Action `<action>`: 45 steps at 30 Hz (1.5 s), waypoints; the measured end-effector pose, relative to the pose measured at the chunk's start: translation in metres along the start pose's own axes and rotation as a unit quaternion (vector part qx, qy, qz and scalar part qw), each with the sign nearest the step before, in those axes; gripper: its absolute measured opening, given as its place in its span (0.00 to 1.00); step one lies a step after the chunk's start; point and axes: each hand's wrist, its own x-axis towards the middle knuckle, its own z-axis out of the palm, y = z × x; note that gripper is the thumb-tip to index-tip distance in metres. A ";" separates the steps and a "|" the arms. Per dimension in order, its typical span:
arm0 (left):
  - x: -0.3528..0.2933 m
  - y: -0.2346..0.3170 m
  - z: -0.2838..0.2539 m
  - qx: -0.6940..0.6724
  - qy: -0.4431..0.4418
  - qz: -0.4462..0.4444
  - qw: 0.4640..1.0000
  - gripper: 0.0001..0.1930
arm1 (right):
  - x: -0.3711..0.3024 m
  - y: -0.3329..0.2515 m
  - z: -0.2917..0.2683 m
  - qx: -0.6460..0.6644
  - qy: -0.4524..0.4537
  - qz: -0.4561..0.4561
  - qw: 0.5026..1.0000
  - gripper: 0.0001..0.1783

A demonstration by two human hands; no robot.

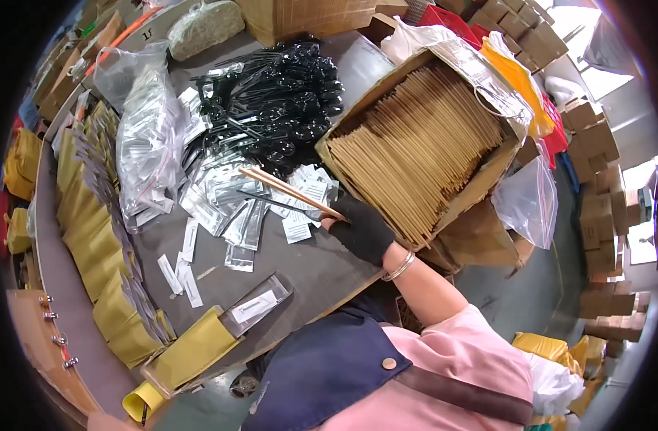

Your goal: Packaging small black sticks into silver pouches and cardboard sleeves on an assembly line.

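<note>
My right hand, in a black fingerless glove, is closed on a thin, flat tan cardboard piece that points up and left, seen nearly edge-on. It is beside the near-left edge of an open cardboard box, packed with rows of similar thin tan pieces. Beneath the held piece lie white-labelled clear packets and small white slips. Behind them is a heap of glossy black spoon-like pieces. My left hand cannot be seen; a pinkish patch at the lower left edge is too partial to identify.
A long row of yellow sleeves lines the left side. One yellow sleeve lies at the table's near edge beside a clear packet. A clear bag of packets sits behind. Cartons are stacked along the right.
</note>
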 end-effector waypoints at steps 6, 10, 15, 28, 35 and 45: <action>-0.003 0.002 0.006 0.006 -0.007 0.010 1.000 0.23 | -0.008 -0.001 -0.007 0.017 0.016 -0.007 1.000 0.11; -0.001 0.006 0.006 0.012 -0.014 0.021 1.000 0.22 | -0.011 -0.005 -0.010 0.010 0.010 0.016 1.000 0.11; 0.000 0.006 0.010 0.013 -0.022 0.028 0.999 0.21 | -0.013 -0.005 -0.006 0.021 0.004 0.017 1.000 0.11; -0.003 -0.004 0.008 0.045 -0.024 0.029 0.998 0.19 | -0.011 -0.012 -0.005 0.038 -0.032 0.054 0.997 0.15; 0.003 -0.008 0.008 0.067 -0.034 0.037 0.996 0.17 | -0.009 -0.003 -0.003 0.037 -0.026 0.051 0.998 0.14; -0.004 -0.009 0.004 0.102 -0.022 0.044 0.994 0.15 | -0.013 -0.013 -0.005 0.019 -0.018 0.037 0.999 0.10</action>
